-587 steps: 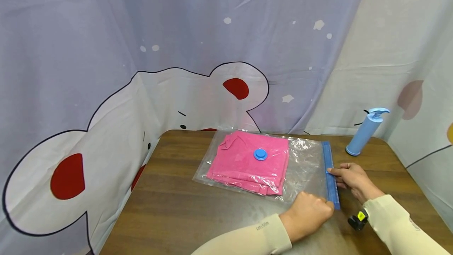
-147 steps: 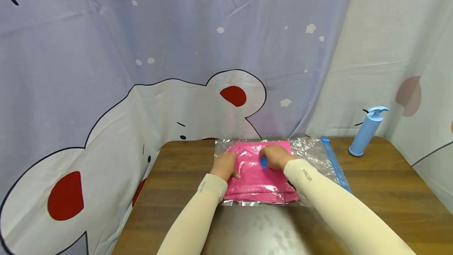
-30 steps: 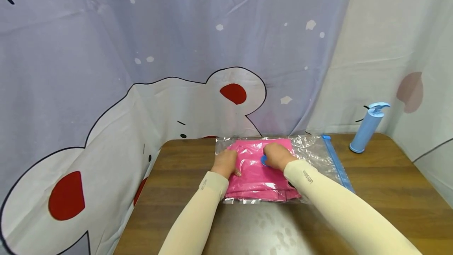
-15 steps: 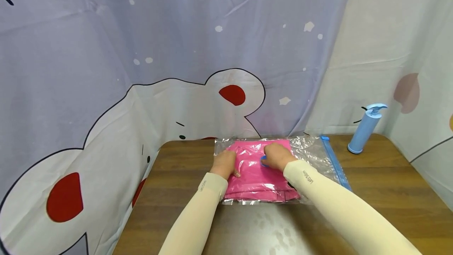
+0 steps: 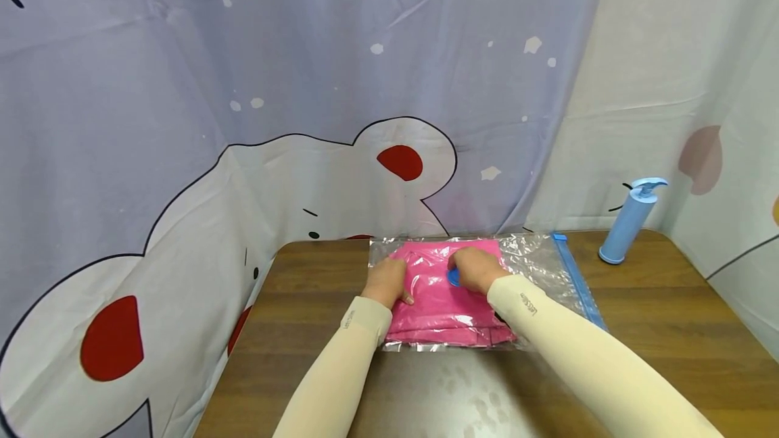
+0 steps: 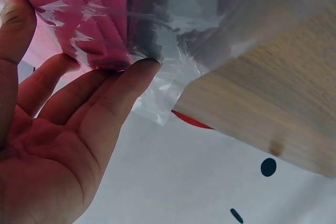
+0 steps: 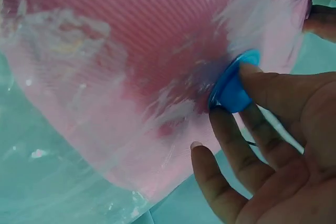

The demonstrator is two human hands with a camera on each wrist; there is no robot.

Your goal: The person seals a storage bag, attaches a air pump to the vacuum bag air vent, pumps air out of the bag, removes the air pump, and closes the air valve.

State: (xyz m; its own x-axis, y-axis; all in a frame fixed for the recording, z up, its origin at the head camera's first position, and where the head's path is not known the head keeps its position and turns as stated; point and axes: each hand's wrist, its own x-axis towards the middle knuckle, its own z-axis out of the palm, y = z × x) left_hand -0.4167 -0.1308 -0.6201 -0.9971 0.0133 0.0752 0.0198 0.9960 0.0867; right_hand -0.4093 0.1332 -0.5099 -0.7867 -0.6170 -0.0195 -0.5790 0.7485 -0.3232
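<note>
Fingers of the right hand [image 5: 477, 269] have shifted slightly since half a second ago, and more of the blue cap [image 5: 453, 277] shows on my head view. Nearest me, pale sleeves [image 5: 343, 360] reach across the wooden table [image 5: 274, 330]. Beyond them lies the clear bag [image 5: 535, 259], the folded pink cloth [image 5: 438, 320] inside. At its left side, the left hand [image 5: 387, 282] pinches the edge, thumb on top and fingers beneath; I'd keep that hold firm so the film can't swing. The right thumb and fingers are clamped on the cap, one finger clear of it. Whether it is being tightened or loosened, I can't tell. I'd judge it best to grip low by the rim, turn square to the film and reset the fingers in short bites; wrinkles beside the cap suggest the plastic could twist along with it. To the right, the blue zip strip [image 5: 575, 276] looks untouched, its slider [image 5: 559, 237] at the far end. Farther off stands the light-blue pump [image 5: 629, 225], before the printed curtain [image 5: 304, 73].
</note>
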